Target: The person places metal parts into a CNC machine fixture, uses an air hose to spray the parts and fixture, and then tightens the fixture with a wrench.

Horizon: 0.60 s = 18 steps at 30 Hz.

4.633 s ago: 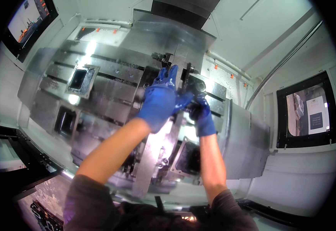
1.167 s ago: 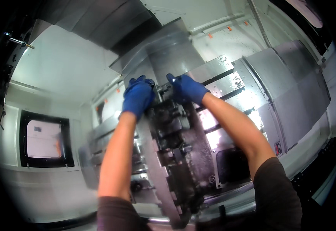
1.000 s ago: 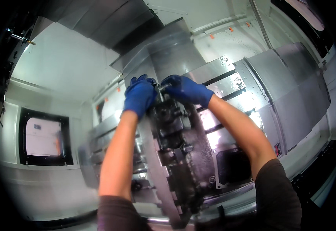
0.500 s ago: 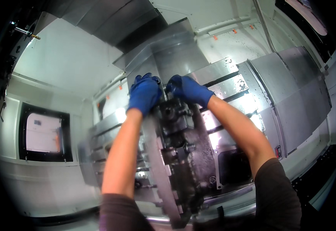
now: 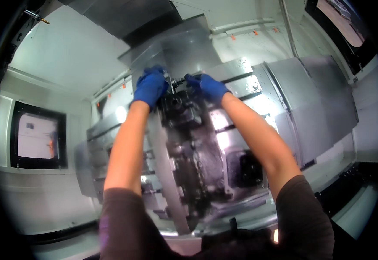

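Observation:
Both my hands wear blue gloves and reach to the far end of a long, dark metal fixture point(image 5: 181, 108). My left hand point(image 5: 151, 88) is at the left of that end, its fingers curled and blurred, hiding whatever lies in them. A thin bright metal piece point(image 5: 172, 86) stands upright beside it. My right hand point(image 5: 210, 88) is opposite, fingers pinched near a small dark, bolt-like part point(image 5: 179, 82) between the hands. What the right fingertips grip is too blurred to name.
The fixture stands on a slotted metal machine table point(image 5: 236, 86). Grey sloped covers point(image 5: 323, 99) flank it on the right. White enclosure walls surround it, with a window point(image 5: 37, 136) at left. Behind my hands rises a grey metal cover point(image 5: 184, 47). A dark rectangular opening point(image 5: 245, 170) lies near my right forearm.
The whole view has shifted, so the scene sits farther left and higher. My hands stay at the fixture's far end, now slightly wider apart, with the small dark part showing between them.

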### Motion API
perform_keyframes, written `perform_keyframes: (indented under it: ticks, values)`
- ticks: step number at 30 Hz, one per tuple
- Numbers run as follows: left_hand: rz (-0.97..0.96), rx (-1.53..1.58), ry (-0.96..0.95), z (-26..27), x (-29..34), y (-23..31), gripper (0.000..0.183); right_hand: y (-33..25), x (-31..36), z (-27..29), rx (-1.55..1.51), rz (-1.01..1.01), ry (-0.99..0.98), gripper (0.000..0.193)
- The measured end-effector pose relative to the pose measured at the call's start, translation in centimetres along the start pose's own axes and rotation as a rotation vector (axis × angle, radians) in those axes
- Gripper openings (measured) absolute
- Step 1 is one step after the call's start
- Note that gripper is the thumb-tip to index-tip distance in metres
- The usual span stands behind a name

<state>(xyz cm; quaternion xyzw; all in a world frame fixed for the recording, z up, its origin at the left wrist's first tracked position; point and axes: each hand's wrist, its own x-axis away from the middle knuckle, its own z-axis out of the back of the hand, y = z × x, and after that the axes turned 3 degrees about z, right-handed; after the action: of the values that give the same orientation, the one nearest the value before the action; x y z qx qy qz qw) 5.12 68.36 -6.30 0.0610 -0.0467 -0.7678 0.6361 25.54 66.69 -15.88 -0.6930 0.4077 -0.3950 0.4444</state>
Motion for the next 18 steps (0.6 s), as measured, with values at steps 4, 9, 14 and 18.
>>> perform_keyframes:
  ticks: [4,9,14,18]
  values:
    - [-0.065,-0.039,0.386,-1.7,2.5,-3.5,0.049,-3.5,14.5,1.4,0.201,0.130,0.200,0.053]
    - [0.002,0.654,0.402,4.9,11.9,9.8,0.020,3.4,35.3,7.7,0.300,-0.062,0.642,0.026]
    - [-0.249,0.179,-0.302,-1.0,23.4,24.9,0.068,11.2,42.1,5.5,-0.090,-0.046,0.671,0.024]
    - [-0.037,-0.046,-0.279,-14.4,28.3,28.7,0.100,8.9,43.7,3.7,-0.250,-0.017,0.717,0.022]
